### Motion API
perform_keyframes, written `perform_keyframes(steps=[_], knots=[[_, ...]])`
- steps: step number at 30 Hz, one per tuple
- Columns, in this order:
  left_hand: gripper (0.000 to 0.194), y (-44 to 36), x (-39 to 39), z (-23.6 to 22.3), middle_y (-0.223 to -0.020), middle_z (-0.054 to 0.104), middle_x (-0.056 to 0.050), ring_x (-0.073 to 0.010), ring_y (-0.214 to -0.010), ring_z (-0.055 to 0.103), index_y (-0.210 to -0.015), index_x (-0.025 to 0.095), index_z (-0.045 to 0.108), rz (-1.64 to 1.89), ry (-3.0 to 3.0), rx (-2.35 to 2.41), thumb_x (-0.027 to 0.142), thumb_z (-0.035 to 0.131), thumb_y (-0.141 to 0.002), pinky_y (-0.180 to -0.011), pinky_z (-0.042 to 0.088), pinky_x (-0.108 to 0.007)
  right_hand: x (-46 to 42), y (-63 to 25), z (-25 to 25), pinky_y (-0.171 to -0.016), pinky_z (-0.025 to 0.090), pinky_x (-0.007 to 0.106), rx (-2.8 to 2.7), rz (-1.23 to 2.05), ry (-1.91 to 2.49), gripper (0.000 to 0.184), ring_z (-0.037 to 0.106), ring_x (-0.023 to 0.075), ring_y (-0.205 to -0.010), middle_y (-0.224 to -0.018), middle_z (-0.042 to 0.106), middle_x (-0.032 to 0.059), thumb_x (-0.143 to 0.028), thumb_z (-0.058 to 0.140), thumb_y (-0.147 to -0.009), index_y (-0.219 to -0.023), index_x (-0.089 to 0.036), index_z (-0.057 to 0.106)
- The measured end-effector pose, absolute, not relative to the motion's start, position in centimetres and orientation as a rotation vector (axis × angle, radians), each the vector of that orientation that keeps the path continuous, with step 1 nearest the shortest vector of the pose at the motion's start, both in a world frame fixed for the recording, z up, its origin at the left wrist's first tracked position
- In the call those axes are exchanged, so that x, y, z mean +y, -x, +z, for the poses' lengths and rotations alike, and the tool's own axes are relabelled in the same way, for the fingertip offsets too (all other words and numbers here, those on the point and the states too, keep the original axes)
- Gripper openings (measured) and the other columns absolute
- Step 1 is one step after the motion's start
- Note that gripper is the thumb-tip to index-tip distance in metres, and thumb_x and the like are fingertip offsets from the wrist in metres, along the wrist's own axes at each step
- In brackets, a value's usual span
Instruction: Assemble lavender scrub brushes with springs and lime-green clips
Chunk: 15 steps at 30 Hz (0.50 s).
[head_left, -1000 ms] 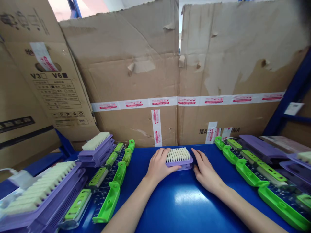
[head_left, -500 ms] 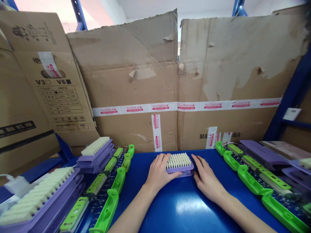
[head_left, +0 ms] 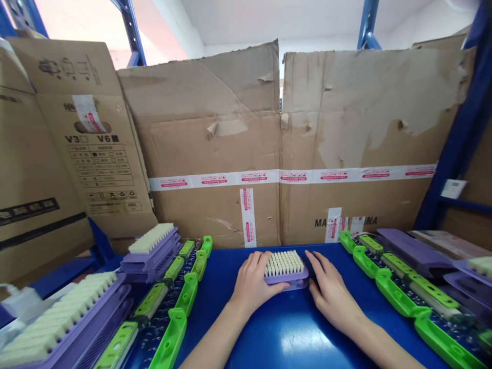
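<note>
A purple brush lies on the blue table with its cream bristle tufts facing up. My left hand is wrapped round its left end, the thumb along the front edge and the fingers over the back. Just off the right end is my right hand, its fingers stretched out and slightly apart, holding nothing. The fingertips of that hand come close to the brush's edge; whether they touch it I cannot tell. The underside of the brush is hidden.
Stacks of purple brushes stand at the left beside a row of green plastic parts. More green parts and a purple piece line the right side. Cardboard sheets wall off the back of the blue table.
The camera has tilted up slightly, so everything sits a little lower in view. Both hands and the brush keep nearly the same places relative to each other.
</note>
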<state>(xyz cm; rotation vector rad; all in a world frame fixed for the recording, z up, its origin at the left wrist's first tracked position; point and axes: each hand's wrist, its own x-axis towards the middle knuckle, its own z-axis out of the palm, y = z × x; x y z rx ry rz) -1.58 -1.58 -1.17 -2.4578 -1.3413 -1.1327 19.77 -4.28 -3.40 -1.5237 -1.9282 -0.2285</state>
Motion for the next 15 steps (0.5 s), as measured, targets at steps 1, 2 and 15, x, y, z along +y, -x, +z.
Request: perform_keyframes(steps=[1, 2, 15], knots=[[0.068, 1.6, -1.6, -1.2, -0.102, 0.061, -0.008, -0.0269, -0.095, 0.06, -0.113, 0.019, 0.051, -1.132, 2.455, -1.339, 0.05, 0.076, -0.058, -0.082, 0.052, -0.043, -4.5, -19.8, -2.9, -0.102, 0.037, 0.051, -1.915, -0.262, 1.512, 0.052, 0.044, 0.0292, -0.123, -0.132, 0.045, 0.0158, -0.017, 0.035, -0.084, -0.137, -0.018, 0.035], [0.068, 1.6, -1.5, -1.2, -0.102, 0.061, -0.008, -0.027, -0.095, 0.06, -0.113, 0.019, 0.051, -1.132, 2.452, -1.339, 0.05, 0.076, -0.058, -0.082, 0.052, -0.043, -4.7, -19.8, -2.3, -0.102, 0.036, 0.052, -1.9, -0.293, 1.498, 0.052, 0.044, 0.0295, -0.123, -0.131, 0.045, 0.0154, -0.018, 0.035, -0.085, -0.137, -0.018, 0.035], [0.066, 1.4, -1.3, -1.4, -0.103, 0.06, -0.009, -0.0276, -0.095, 0.058, -0.113, 0.019, 0.051, -1.096, 2.471, -1.385, 0.053, 0.072, -0.061, -0.08, 0.051, -0.045, -11.9, -24.8, -1.8, -0.078, 0.046, 0.054, -1.866, -0.609, 1.421, 0.053, 0.059, 0.0346, -0.099, -0.111, 0.063, 0.0072, -0.042, 0.046, -0.082, -0.134, -0.036, 0.042]])
